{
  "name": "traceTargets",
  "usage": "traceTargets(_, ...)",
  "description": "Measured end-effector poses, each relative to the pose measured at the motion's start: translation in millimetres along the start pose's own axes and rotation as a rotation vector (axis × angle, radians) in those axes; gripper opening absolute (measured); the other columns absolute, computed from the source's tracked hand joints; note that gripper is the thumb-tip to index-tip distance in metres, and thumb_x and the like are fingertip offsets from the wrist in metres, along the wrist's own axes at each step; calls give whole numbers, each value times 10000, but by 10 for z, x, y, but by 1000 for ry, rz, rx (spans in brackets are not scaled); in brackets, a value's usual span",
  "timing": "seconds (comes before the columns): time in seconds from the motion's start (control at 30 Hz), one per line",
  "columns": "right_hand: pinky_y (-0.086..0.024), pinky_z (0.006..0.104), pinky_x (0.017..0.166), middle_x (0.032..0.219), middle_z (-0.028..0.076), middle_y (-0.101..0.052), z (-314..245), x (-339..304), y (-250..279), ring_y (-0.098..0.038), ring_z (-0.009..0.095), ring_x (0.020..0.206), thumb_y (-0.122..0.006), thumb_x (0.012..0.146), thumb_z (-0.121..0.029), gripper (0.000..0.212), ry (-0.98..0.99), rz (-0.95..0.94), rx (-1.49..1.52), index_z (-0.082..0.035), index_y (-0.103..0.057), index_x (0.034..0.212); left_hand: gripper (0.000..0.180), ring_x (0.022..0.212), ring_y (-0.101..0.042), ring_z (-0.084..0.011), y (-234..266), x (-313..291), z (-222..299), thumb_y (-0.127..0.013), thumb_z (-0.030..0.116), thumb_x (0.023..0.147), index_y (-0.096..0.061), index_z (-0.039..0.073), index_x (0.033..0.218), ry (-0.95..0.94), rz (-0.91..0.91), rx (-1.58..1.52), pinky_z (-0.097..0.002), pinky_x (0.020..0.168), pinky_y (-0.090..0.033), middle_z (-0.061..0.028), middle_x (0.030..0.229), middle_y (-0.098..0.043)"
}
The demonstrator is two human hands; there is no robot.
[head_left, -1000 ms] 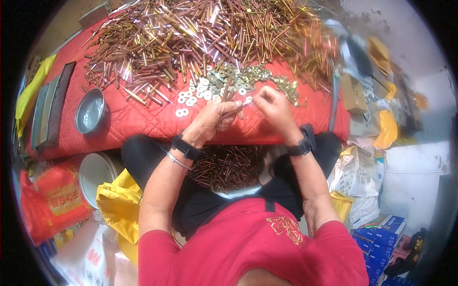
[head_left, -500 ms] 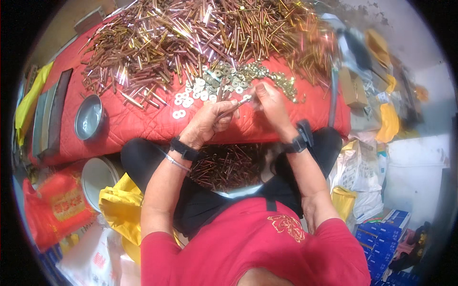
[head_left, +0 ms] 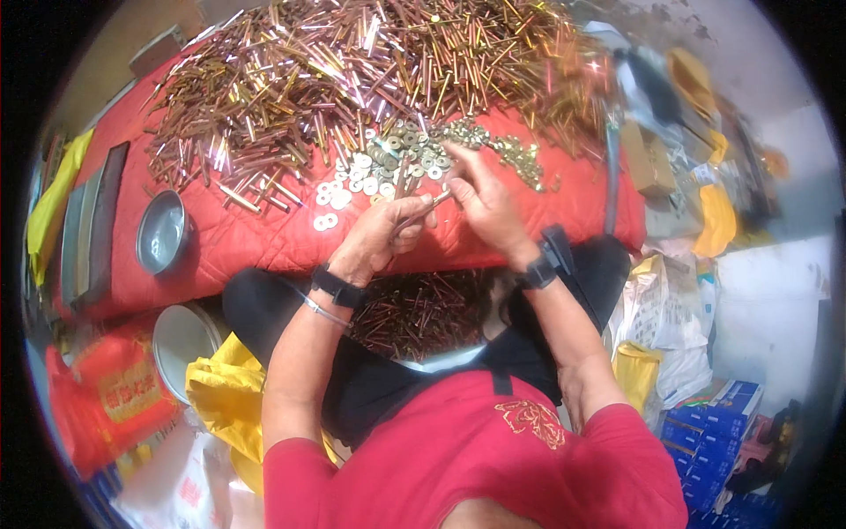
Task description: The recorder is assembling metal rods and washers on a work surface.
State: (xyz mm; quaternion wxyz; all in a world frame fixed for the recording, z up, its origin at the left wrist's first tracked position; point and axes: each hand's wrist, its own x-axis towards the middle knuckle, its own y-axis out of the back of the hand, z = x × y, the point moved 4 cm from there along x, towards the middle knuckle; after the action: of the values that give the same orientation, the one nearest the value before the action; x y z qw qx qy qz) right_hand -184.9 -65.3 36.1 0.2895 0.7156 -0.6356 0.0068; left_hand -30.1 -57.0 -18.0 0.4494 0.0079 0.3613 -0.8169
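My left hand (head_left: 383, 231) is closed around a few copper-coloured bolts. One bolt (head_left: 434, 204) points right out of the fist, and another bolt (head_left: 403, 178) sticks up above the fingers. Beside the tip of the first, my right hand (head_left: 493, 212) has its fingers stretched out and slightly blurred, with the thumb close to the bolt's end. Whether the thumb touches a nut there is too small to tell. Just beyond both hands lie pale flat washers (head_left: 359, 181) and small brassy nuts (head_left: 522, 160) on a red quilted cloth (head_left: 291, 238).
A large heap of long bolts (head_left: 291, 75) covers the far side of the cloth. At the left is a metal bowl (head_left: 163, 232). More bolts (head_left: 419, 317) lie below, between my legs. A cardboard box (head_left: 648, 159) and blue boxes (head_left: 714, 441) stand to the right.
My right hand's fingers have gone from curled at the bolt's tip to stretched out past it. My left hand keeps its hold, shifted slightly left and down.
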Motion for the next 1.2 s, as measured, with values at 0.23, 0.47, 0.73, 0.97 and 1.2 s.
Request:
traceTargets(0.23, -483, 299, 709, 950, 97, -643, 145, 42, 47, -593, 156, 779, -530, 929, -127, 288, -264, -127, 37, -49, -555, 1205, 268, 419, -280, -35, -65, -7, 6, -546, 279, 908, -600, 63, 759, -34, 52, 174, -215, 396, -175, 81, 511, -352)
traceTargets(0.47, -412, 200, 563, 763, -18, -563, 183, -45, 109, -511, 47, 625, -501, 964, -182, 236, -130, -342, 197, -85, -606, 1152, 276, 467, -356, -31, -159, 17, 30, -544, 288, 938, -596, 81, 764, -29, -1, 373, -210, 421, -240, 85, 551, -409)
traceTargets(0.73, -498, 410, 679, 881, 157, -598, 989, 351, 1246, -601, 322, 814, -610, 839, -170, 199, 83, 231, -650, -24, -589, 973, 318, 611, -469, -57, -94, -41, 172, -513, 319, 954, -612, 31, 1043, -71, 97, 468, -196, 538, -358, 36, 740, -540)
traceTargets(0.97, -502, 463, 676, 931, 138, -550, 1616, 488, 1582, -603, 363, 826, -610, 771, -77, 162, 6, 281, -1110, -99, -566, 925, 327, 800, -578, -135, 115, 153, 93, -526, 122, 925, -510, -46, 1205, -270, 155, 42, -249, 701, -479, -77, 949, -600)
traceTargets(1.2, -440, 400, 698, 819, 127, -534, 737, 396, 1175, -551, 317, 770, -620, 770, -7, 100, 172, 376, -740, -29, -538, 820, 329, 843, -646, -206, 366, 103, 80, -559, 150, 931, -522, 12, 1227, -339, 298, -294, -290, 740, -537, -113, 955, -650)
